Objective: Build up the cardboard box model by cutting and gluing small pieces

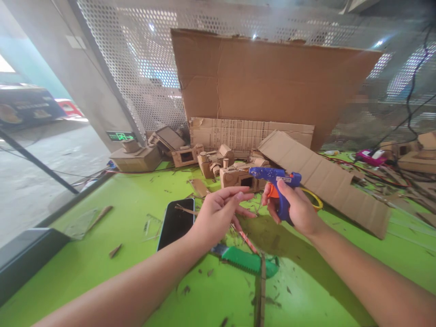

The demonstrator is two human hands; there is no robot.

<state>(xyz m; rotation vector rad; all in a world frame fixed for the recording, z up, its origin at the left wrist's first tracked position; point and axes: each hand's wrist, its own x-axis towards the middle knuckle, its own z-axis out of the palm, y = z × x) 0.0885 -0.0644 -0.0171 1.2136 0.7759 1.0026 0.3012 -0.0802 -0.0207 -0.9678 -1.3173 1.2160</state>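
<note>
A blue glue gun (277, 176) with an orange trigger is held in my right hand (299, 204), its nozzle pointing left. My left hand (218, 213) is stretched out just left of it, fingers apart and pointing right, and I see nothing in it. Below the hands a green utility knife (250, 261) lies on the green table (136, 290). A black-screened phone (175, 225) rests left of my left hand. Under the left fingers runs a thin pink strip (248, 240). A narrow cardboard strip (262, 290) crosses the knife's handle.
Small cardboard models (235, 175) stand behind the hands, near a cardboard box (136, 158). A large cardboard sheet (272, 81) leans at the back. A ridged cardboard piece (327, 181) slopes down to the right. Cables and a pink tool (371, 156) lie at far right.
</note>
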